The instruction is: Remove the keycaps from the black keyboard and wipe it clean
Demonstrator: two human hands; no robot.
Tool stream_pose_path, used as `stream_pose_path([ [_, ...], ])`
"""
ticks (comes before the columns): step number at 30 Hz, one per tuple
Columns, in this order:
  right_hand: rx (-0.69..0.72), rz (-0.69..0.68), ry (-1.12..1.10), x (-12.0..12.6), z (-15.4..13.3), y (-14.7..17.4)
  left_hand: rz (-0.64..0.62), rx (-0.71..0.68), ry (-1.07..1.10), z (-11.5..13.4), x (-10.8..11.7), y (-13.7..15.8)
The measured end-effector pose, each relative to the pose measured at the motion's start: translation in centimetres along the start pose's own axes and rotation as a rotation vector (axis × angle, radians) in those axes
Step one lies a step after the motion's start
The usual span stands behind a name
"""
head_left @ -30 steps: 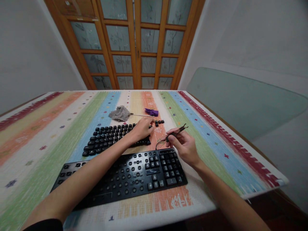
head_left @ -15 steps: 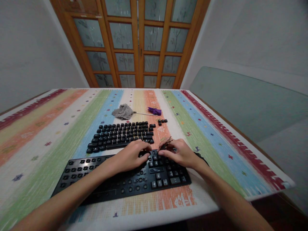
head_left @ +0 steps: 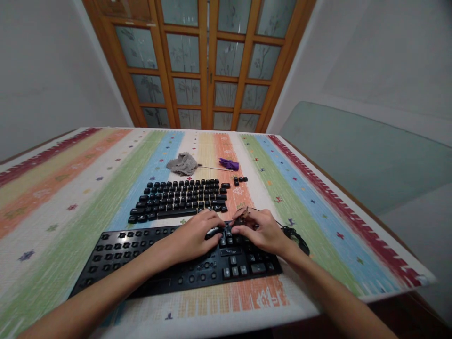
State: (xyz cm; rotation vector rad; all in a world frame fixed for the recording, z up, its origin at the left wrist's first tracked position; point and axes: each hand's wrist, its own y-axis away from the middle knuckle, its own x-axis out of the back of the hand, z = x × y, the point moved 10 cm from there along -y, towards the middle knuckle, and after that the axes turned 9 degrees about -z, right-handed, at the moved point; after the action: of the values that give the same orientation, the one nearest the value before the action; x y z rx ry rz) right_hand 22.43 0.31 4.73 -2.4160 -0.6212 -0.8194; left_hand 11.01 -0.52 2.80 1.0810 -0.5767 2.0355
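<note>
A black keyboard (head_left: pixel 169 269) lies at the near side of the table, its left part stripped of keycaps down to the switches. Keycaps remain on its right part, among them the arrow keys (head_left: pixel 235 271). My left hand (head_left: pixel 199 235) rests over the navigation keys, thumb and fingers closed together; a small pale bit shows between them, too hidden to name. Beside it my right hand (head_left: pixel 263 230) is curled over the same keys, its fingers around a small dark, thin thing that I cannot make out. Beyond the keyboard, removed keycaps (head_left: pixel 180 200) stand in keyboard-like rows.
A grey cloth (head_left: pixel 182 164), a thin metal rod (head_left: pixel 217 167) and a purple cloth bundle (head_left: pixel 229 164) lie farther back. Several loose keycaps (head_left: pixel 240 179) sit near them. A coiled black cable (head_left: pixel 298 240) lies right of my right hand. A striped tablecloth (head_left: pixel 88 188) covers the table.
The view has shifted slightly. Both hands stay over the navigation keys; the left fingers have opened slightly from the thumb, and the right fingers have shifted a little. More of the cable shows.
</note>
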Motion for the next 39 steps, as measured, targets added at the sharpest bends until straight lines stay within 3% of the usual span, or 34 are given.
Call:
stream_pose_path([
  [9, 0.061, 0.0, 0.066, 0.1, -0.8, -0.1, -0.009, -0.009, -0.017, 0.4, -0.3, 0.2],
  [15, 0.18, -0.105, 0.175, -1.8, -2.0, 0.1, -0.003, -0.029, -0.035, 0.6, -0.3, 0.2],
  [23, 0.001, -0.133, 0.12, -0.4, 0.3, -0.3, -0.041, 0.002, -0.063, 0.6, -0.3, 0.6],
  [28, -0.085, -0.192, 0.076, -0.7, 1.6, -0.5, -0.059, 0.009, -0.07, 0.5, -0.3, 0.7],
  [39, -0.08, -0.149, -0.04, -1.2, 1.6, -1.1, -0.041, -0.009, -0.052, 0.4, -0.3, 0.5],
])
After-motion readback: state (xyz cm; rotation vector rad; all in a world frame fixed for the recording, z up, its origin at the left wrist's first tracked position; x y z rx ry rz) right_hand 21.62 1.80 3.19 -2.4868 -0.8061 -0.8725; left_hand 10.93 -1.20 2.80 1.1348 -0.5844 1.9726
